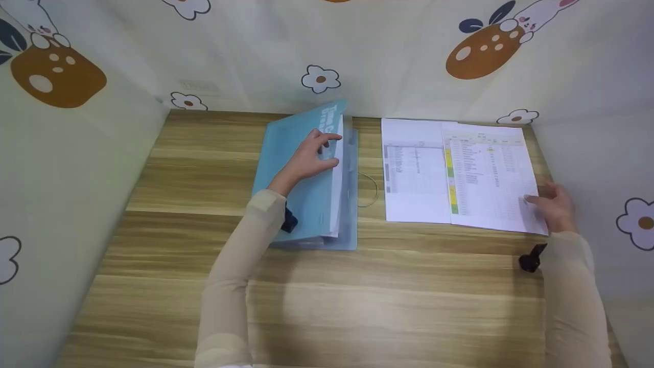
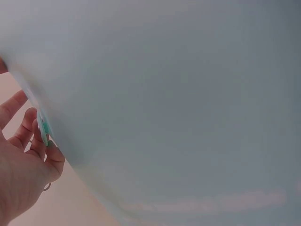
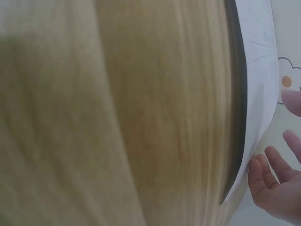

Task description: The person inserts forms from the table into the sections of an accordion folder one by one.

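Note:
In the head view a light-blue folder [image 1: 301,153] lies left of centre, its cover raised at the right edge over white pages [image 1: 337,204]. My left hand [image 1: 309,156] is at that edge, thumb and index finger stretched to the right, other fingers curled in. The left wrist view shows those fingers around a teal tab [image 2: 43,127] on the cover's edge. On the right lie printed sheets [image 1: 490,179] with tables. My right hand [image 1: 557,207] rests at their right edge, thumb over the paper, fingers loosely bent beside it. In the right wrist view the paper [image 3: 258,94] bows up from the table.
A thin elastic loop [image 1: 375,189] sticks out right of the folder. The wooden table [image 1: 383,306] meets patterned curtains [image 1: 255,56] at the back and both sides. A black wrist camera [image 1: 531,258] sits beside the right sleeve.

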`<action>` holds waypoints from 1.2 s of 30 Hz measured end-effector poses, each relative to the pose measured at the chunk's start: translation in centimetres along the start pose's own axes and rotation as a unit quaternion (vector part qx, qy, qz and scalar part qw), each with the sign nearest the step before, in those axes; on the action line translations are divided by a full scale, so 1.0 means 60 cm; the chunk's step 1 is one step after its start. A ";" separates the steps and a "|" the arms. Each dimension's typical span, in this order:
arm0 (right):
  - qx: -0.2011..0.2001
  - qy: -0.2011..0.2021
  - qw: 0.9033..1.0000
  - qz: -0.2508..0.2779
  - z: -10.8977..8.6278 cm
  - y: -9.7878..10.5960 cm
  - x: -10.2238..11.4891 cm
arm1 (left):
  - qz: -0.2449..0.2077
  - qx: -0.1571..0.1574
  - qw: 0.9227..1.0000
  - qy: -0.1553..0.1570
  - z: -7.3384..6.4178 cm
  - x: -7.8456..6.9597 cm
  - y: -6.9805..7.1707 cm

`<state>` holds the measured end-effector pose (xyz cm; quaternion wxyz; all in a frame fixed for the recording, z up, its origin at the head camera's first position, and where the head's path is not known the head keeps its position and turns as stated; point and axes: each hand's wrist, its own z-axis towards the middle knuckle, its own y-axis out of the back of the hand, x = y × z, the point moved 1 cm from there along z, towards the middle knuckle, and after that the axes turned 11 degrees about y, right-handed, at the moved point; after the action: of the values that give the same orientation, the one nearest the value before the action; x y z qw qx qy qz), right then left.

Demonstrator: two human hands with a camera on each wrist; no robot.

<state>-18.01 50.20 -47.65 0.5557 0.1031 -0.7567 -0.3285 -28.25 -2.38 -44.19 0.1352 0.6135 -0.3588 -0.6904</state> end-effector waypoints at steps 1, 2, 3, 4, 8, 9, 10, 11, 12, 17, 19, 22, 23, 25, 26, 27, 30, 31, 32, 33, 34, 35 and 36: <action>0.003 -0.004 1.000 0.001 -0.002 0.001 0.001 | 0.000 0.000 1.000 0.000 0.000 0.000 0.000; 0.005 -0.008 1.000 -0.004 -0.004 0.002 0.001 | 0.001 0.000 1.000 -0.001 0.000 0.000 0.000; 0.006 -0.011 1.000 -0.006 -0.004 0.003 0.001 | 0.002 0.000 1.000 -0.001 0.000 0.001 -0.001; 0.007 -0.013 1.000 -0.011 -0.005 0.004 0.001 | 0.002 0.001 1.000 -0.001 0.000 0.001 -0.001; 0.009 -0.009 0.999 -0.039 -0.007 0.005 -0.001 | 0.001 0.000 1.000 0.005 0.000 0.000 -0.001; 0.011 -0.006 0.999 -0.051 -0.008 0.005 -0.001 | 0.001 -0.001 1.000 0.006 0.000 0.000 -0.001; 0.014 -0.002 0.998 -0.065 -0.009 0.005 0.000 | 0.001 -0.001 1.000 0.008 0.000 0.000 -0.001; 0.018 0.002 0.997 -0.077 -0.010 0.004 0.001 | 0.002 0.000 1.000 0.009 0.000 -0.001 -0.001; 0.021 0.005 0.996 -0.088 -0.011 0.004 0.002 | 0.002 0.000 1.000 0.009 -0.001 -0.001 -0.001; 0.037 0.016 0.993 -0.113 -0.013 0.004 0.004 | 0.002 0.002 1.000 0.003 -0.001 0.000 0.000; 0.041 0.014 0.993 -0.110 -0.012 0.005 0.004 | 0.001 0.001 1.000 0.002 -0.002 0.000 -0.001; 0.046 0.004 0.994 -0.103 -0.011 0.004 0.004 | 0.003 -0.002 1.000 0.003 -0.002 0.000 -0.001; 0.048 0.001 0.994 -0.101 -0.010 0.004 0.004 | 0.004 -0.002 1.000 0.005 -0.002 0.000 -0.001; 0.051 -0.006 0.994 -0.093 -0.010 0.003 0.004 | 0.002 -0.001 1.000 0.007 -0.002 -0.001 -0.001; 0.052 -0.010 0.994 -0.090 -0.009 0.003 0.005 | 0.002 -0.002 1.000 0.009 -0.002 -0.001 -0.001; 0.053 -0.013 0.995 -0.086 -0.009 0.003 0.005 | 0.002 -0.001 1.000 0.010 -0.002 -0.001 -0.001; 0.055 -0.026 0.995 -0.076 -0.009 0.002 0.004 | 0.001 -0.001 1.000 0.012 -0.002 -0.002 0.000; 0.055 -0.029 0.995 -0.075 -0.008 0.002 0.004 | 0.002 -0.003 1.000 0.013 -0.002 -0.002 0.000; 0.055 -0.032 0.995 -0.073 -0.008 0.002 0.004 | 0.003 -0.003 1.000 0.014 -0.002 -0.002 0.000; 0.054 -0.035 0.995 -0.073 -0.008 0.002 0.004 | 0.003 -0.002 1.000 0.013 -0.002 -0.002 0.001; 0.054 -0.038 0.995 -0.073 -0.008 0.001 0.004 | 0.005 -0.003 1.000 0.013 -0.002 -0.002 0.001; 0.054 -0.040 0.995 -0.073 -0.007 0.001 0.005 | 0.007 -0.002 1.000 0.013 -0.001 -0.002 0.001; 0.055 -0.042 0.995 -0.075 -0.007 0.001 0.005 | 0.008 -0.002 1.000 0.013 -0.001 -0.002 0.001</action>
<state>-17.70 49.92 -47.30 0.4911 0.1761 -0.7863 -0.3309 -28.15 -2.33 -44.06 0.1463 0.6196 -0.3605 -0.6817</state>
